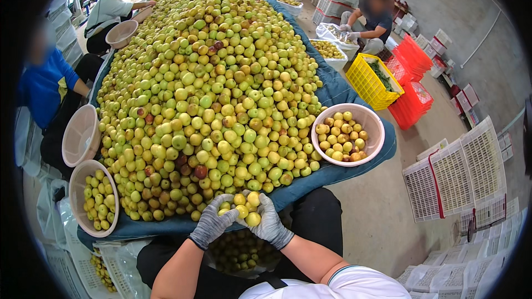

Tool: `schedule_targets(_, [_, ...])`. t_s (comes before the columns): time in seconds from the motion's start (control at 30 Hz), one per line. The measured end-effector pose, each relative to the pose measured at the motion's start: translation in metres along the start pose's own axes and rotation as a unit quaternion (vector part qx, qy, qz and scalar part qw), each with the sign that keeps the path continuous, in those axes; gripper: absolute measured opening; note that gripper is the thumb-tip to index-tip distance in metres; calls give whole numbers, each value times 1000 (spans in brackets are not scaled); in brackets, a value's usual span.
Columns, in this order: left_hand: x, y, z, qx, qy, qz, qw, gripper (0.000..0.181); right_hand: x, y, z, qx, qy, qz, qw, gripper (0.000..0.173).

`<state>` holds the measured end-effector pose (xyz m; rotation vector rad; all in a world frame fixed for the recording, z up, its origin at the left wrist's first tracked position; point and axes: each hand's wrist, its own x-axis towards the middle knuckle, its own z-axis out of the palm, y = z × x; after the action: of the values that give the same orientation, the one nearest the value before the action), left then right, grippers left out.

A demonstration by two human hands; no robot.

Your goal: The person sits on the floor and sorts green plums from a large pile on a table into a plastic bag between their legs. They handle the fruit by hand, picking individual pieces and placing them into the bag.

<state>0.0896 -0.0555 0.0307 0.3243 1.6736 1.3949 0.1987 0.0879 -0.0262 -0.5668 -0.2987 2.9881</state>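
Both my hands wear grey knit gloves and meet at the near edge of a big heap of green-yellow jujube-like fruits [216, 104]. Several yellow fruits [242, 211] are cupped between them. My left hand [213, 221] curls around fruits on its side, thumb pointing inward. Fruits also rest against the fingers of my right hand [270, 222]. Below the hands, between my knees, more fruits [245, 253] lie in a shadowed container. A pink plastic basket [376, 133] of yellow-brown fruits stands at the right corner, and another basket [75, 207] with greener fruits at the left.
A blue quilted cover [336, 87] lies under the heap. An empty basket [68, 137] is at the left, beside a person in blue [45, 83]. Rightward are a yellow crate [365, 83], red crates [411, 104], white crates [461, 174] and a seated gloved person [376, 25].
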Motion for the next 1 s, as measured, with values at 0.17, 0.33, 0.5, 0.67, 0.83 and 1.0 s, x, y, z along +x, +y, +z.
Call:
schedule_targets(0.17, [-1,-2,0,94,22,62,993,54,-2,-8,7,53,-9,7,999,57])
schedule_targets(0.33, [3,-13,-3,235,62,217,946,70,-6,-14,13,104,-98,19,990,61])
schedule_targets(0.5, [0,-11,-12,-130,4,117,985,55,-18,-14,38,57,-103,2,993,63])
schedule_targets(0.67, [-12,-9,-25,-465,-88,35,880,56,-27,-7,38,57,-96,-1,994,66])
schedule_targets(0.83, [-12,-9,-28,-496,-139,34,856,59,-32,-11,34,80,-106,1,991,63])
schedule_targets(1.0, [-18,-5,-25,-339,-22,87,936,47,-34,-3,32,80,-75,8,994,67])
